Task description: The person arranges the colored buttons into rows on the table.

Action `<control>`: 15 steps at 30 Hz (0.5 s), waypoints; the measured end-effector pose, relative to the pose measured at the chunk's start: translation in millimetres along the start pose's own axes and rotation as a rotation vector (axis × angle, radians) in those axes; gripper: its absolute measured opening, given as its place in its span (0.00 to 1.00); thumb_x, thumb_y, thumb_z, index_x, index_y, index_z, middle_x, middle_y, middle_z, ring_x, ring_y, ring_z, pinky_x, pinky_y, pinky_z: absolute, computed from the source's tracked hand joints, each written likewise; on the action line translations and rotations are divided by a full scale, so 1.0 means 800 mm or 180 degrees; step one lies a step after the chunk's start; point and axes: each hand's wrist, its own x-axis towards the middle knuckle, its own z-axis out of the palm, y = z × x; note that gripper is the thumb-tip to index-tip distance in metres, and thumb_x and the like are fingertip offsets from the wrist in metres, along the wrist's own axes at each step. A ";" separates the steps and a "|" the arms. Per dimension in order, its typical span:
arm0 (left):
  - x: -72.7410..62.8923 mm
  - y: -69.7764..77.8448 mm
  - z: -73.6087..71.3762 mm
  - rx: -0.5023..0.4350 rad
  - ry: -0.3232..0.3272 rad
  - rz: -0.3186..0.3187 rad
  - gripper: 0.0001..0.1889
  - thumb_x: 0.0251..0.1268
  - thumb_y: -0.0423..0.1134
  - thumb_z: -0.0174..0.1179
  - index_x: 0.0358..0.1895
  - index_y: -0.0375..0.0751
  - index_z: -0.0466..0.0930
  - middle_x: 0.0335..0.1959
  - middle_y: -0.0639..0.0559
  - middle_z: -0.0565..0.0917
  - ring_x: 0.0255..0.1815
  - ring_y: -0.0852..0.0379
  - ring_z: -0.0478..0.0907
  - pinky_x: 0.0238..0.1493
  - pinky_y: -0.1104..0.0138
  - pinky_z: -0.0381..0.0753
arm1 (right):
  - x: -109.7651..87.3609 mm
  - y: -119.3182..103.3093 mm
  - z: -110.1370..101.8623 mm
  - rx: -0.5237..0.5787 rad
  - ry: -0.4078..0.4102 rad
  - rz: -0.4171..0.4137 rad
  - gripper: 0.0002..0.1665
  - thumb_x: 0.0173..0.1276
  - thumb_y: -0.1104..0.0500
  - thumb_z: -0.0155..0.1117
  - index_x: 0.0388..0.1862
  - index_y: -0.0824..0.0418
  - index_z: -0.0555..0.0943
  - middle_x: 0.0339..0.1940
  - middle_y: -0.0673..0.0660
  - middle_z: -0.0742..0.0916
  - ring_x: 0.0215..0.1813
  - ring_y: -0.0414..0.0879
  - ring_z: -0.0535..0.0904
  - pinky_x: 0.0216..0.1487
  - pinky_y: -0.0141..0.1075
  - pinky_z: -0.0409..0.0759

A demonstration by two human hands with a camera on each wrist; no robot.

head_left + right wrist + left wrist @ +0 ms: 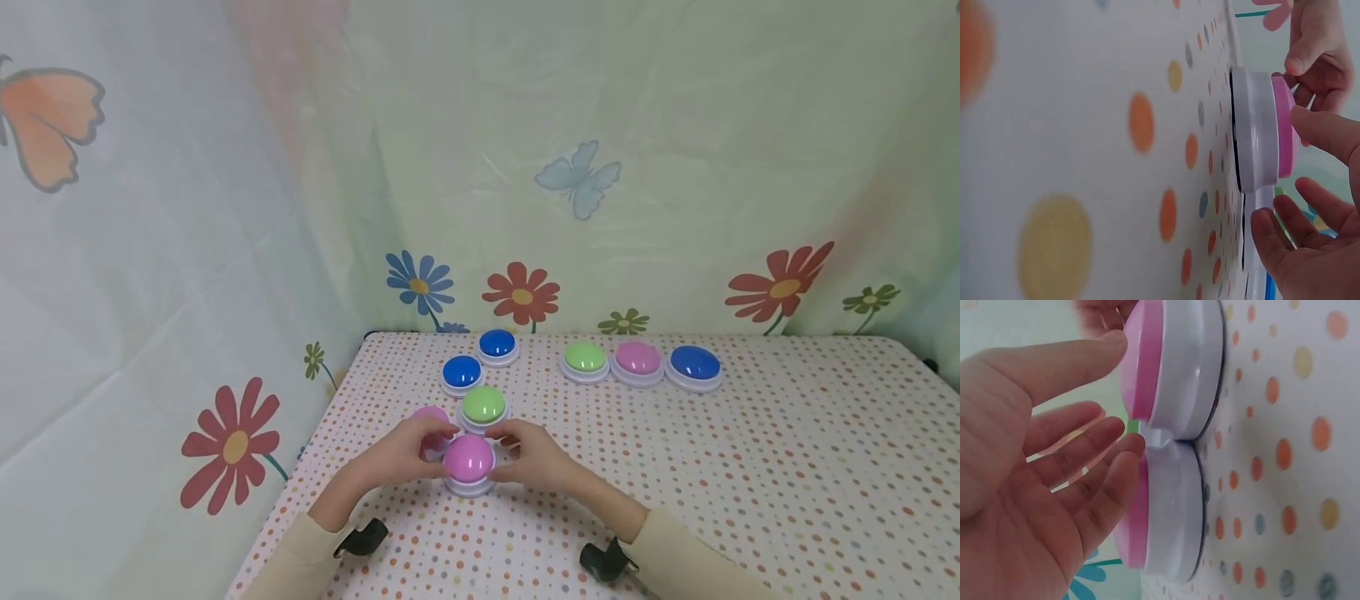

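Note:
A pink dome button [468, 458] on a round white base sits on the dotted tablecloth between both hands. My left hand [405, 452] is at its left side, thumb tip at the dome's edge in the left wrist view. The other left fingers are relaxed, overlapping a second pink button [1172, 512] that the hand partly hides in the head view. From the right comes my right hand [536, 456], its thumb tip right at the front dome [1285, 128] and its fingers loosely bent beside the base. A green button [483, 404] stands just behind the front pink one.
Two blue buttons, one nearer [462, 372] and one farther [497, 342], stand behind the green one. Farther right, a green [585, 357], a pink [637, 358] and a blue button [694, 362] form a row. A printed curtain [480, 167] hangs behind the table.

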 end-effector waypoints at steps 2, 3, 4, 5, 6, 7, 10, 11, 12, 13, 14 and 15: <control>-0.002 -0.001 0.002 0.0019 -0.0031 -0.0015 0.29 0.57 0.39 0.71 0.63 0.40 0.74 0.52 0.54 0.78 0.49 0.58 0.76 0.45 0.68 0.80 | 0.001 -0.001 0.002 -0.0025 0.0004 0.0013 0.34 0.53 0.58 0.78 0.59 0.64 0.76 0.55 0.57 0.81 0.55 0.53 0.76 0.55 0.46 0.77; -0.003 -0.002 0.002 0.0022 -0.0045 -0.0006 0.30 0.57 0.39 0.71 0.64 0.40 0.73 0.52 0.55 0.78 0.48 0.59 0.77 0.45 0.68 0.80 | 0.002 -0.002 0.003 -0.0039 0.0005 0.0030 0.35 0.52 0.58 0.78 0.59 0.63 0.76 0.55 0.57 0.81 0.55 0.53 0.76 0.55 0.46 0.77; -0.003 -0.003 0.003 0.0007 -0.0060 0.0011 0.31 0.57 0.39 0.71 0.64 0.39 0.73 0.53 0.54 0.78 0.48 0.59 0.77 0.46 0.69 0.80 | 0.003 -0.002 0.003 -0.0036 0.0010 0.0056 0.35 0.52 0.58 0.78 0.59 0.63 0.76 0.55 0.57 0.81 0.55 0.53 0.76 0.55 0.46 0.77; -0.004 -0.004 0.004 -0.0020 -0.0066 0.0037 0.31 0.58 0.38 0.71 0.65 0.38 0.72 0.54 0.54 0.79 0.49 0.59 0.78 0.47 0.69 0.80 | 0.004 -0.003 0.004 -0.0027 0.0015 0.0078 0.36 0.52 0.58 0.78 0.59 0.63 0.76 0.55 0.57 0.81 0.55 0.53 0.76 0.55 0.46 0.77; -0.004 -0.005 0.006 -0.0054 -0.0071 0.0062 0.31 0.58 0.38 0.70 0.65 0.37 0.72 0.54 0.53 0.79 0.49 0.59 0.78 0.47 0.69 0.80 | 0.005 -0.004 0.004 -0.0016 0.0012 0.0093 0.36 0.51 0.59 0.78 0.60 0.64 0.76 0.55 0.57 0.81 0.55 0.54 0.76 0.55 0.46 0.77; -0.004 -0.006 0.007 -0.0081 -0.0068 0.0089 0.31 0.58 0.38 0.70 0.65 0.37 0.71 0.54 0.53 0.79 0.48 0.59 0.78 0.48 0.68 0.80 | 0.005 -0.004 0.005 0.0000 0.0002 0.0114 0.37 0.51 0.59 0.78 0.60 0.64 0.75 0.55 0.57 0.81 0.55 0.53 0.76 0.55 0.46 0.77; -0.004 -0.009 0.012 -0.0165 -0.0042 0.0141 0.32 0.57 0.37 0.71 0.65 0.35 0.71 0.53 0.51 0.79 0.48 0.58 0.79 0.48 0.67 0.80 | 0.006 -0.006 0.008 0.0074 -0.0033 0.0186 0.38 0.51 0.60 0.78 0.62 0.64 0.74 0.55 0.57 0.81 0.55 0.52 0.76 0.56 0.46 0.77; -0.005 -0.010 0.014 -0.0162 -0.0023 0.0154 0.33 0.57 0.37 0.71 0.65 0.35 0.70 0.53 0.51 0.79 0.47 0.58 0.79 0.47 0.67 0.80 | 0.006 -0.006 0.010 0.0072 -0.0046 0.0203 0.39 0.51 0.59 0.78 0.62 0.64 0.74 0.55 0.57 0.81 0.55 0.52 0.77 0.56 0.45 0.77; -0.005 -0.010 0.016 -0.0161 -0.0008 0.0151 0.33 0.57 0.37 0.71 0.66 0.34 0.70 0.52 0.51 0.79 0.46 0.58 0.79 0.47 0.67 0.81 | 0.006 -0.007 0.012 0.0066 -0.0053 0.0210 0.39 0.51 0.59 0.78 0.62 0.64 0.74 0.55 0.57 0.81 0.55 0.52 0.77 0.56 0.45 0.77; -0.006 -0.010 0.018 -0.0141 0.0020 0.0144 0.33 0.56 0.37 0.72 0.65 0.34 0.70 0.51 0.51 0.79 0.46 0.58 0.79 0.46 0.67 0.81 | 0.006 -0.007 0.014 0.0069 -0.0047 0.0216 0.40 0.51 0.59 0.79 0.62 0.65 0.74 0.55 0.57 0.81 0.54 0.52 0.77 0.55 0.45 0.78; -0.007 -0.009 0.020 -0.0108 0.0048 0.0128 0.33 0.56 0.38 0.72 0.65 0.34 0.70 0.49 0.51 0.79 0.45 0.59 0.79 0.45 0.68 0.81 | 0.006 -0.008 0.017 0.0050 -0.0040 0.0225 0.40 0.50 0.59 0.79 0.62 0.65 0.74 0.55 0.57 0.81 0.54 0.52 0.77 0.54 0.45 0.78; -0.008 -0.009 0.022 -0.0069 0.0078 0.0109 0.34 0.55 0.38 0.72 0.65 0.33 0.70 0.48 0.52 0.79 0.44 0.59 0.78 0.44 0.68 0.81 | 0.006 -0.008 0.019 0.0019 -0.0036 0.0237 0.40 0.50 0.59 0.79 0.62 0.64 0.74 0.54 0.57 0.81 0.53 0.51 0.78 0.54 0.44 0.78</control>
